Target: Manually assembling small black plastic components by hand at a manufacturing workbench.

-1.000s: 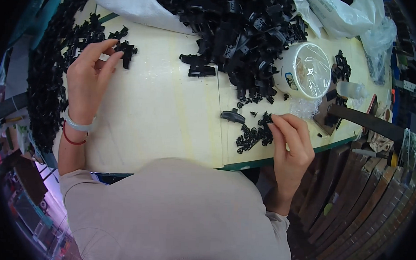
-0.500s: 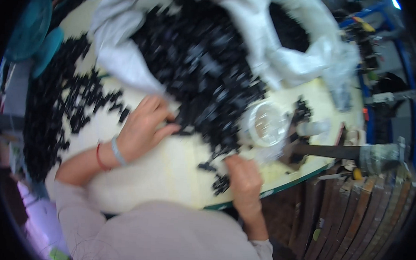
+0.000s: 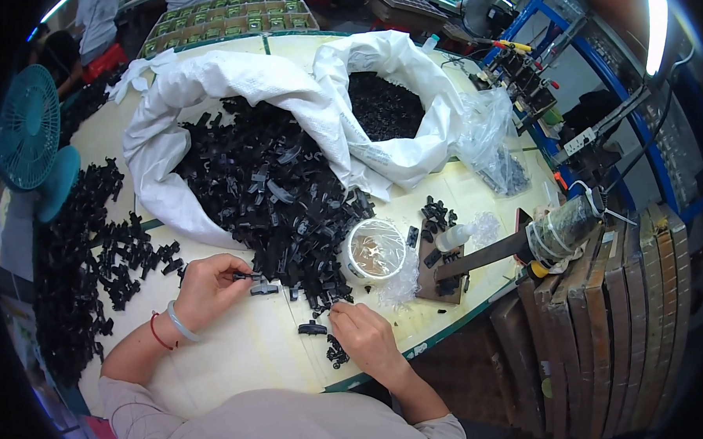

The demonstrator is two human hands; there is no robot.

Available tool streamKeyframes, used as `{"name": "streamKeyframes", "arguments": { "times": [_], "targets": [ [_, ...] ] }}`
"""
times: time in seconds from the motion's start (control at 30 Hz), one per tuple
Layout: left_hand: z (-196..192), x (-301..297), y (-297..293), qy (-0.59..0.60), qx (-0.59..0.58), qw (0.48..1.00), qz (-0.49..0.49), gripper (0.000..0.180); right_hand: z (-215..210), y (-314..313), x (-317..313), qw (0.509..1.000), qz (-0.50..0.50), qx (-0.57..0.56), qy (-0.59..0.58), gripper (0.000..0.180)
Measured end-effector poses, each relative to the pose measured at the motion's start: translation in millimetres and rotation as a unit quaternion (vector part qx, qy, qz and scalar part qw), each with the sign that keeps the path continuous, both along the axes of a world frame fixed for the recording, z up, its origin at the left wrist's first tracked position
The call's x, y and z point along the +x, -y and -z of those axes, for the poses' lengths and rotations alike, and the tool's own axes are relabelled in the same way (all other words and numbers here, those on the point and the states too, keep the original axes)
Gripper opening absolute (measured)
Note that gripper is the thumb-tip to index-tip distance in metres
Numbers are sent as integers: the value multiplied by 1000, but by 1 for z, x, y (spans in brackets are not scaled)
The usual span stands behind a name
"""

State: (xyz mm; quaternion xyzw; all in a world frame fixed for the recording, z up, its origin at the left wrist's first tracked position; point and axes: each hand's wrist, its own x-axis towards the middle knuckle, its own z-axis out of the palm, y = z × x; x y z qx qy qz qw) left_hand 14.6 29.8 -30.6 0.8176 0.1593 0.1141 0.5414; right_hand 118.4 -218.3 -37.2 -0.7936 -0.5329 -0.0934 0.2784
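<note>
My left hand [image 3: 210, 289] pinches a small black plastic part [image 3: 241, 276] between thumb and fingers, just above the table. A loose black clip-like piece [image 3: 264, 290] lies right beside its fingertips. My right hand [image 3: 368, 339] is closed at the near edge of a big heap of black plastic parts [image 3: 278, 185]; what its fingertips grip, if anything, is too small to make out. Left of that hand lies another black piece [image 3: 312, 328], with a little cluster of tiny black parts [image 3: 336, 352] nearer to me. The heap spills from an open white woven sack [image 3: 154, 160].
A second white sack [image 3: 438, 113] holds smaller black parts. Right of the heap stand a white round tub [image 3: 373, 252], a small bottle [image 3: 453, 238] and a hand press with a long lever [image 3: 483, 255]. More black parts [image 3: 79, 262] cover the left side, near a teal fan [image 3: 30, 131].
The view has tilted upward and sharpened, showing more of the room behind the table. Both hands remain by the heap's near edge, with the right hand's fingers now against it.
</note>
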Motion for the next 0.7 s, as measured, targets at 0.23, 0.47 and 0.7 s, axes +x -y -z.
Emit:
{"name": "streamKeyframes", "arguments": {
  "times": [0.23,0.47,0.7],
  "targets": [
    [-7,0,5,58,-34,997,36,13,-5,0,0,997,6,65,-50,15],
    [-22,-7,21,-68,-164,979,95,18,-30,9,4,968,46,173,-174,19],
    [-29,-6,24,-56,-114,977,169,21,-25,12,8,938,73,217,-259,20]
  ]
}}
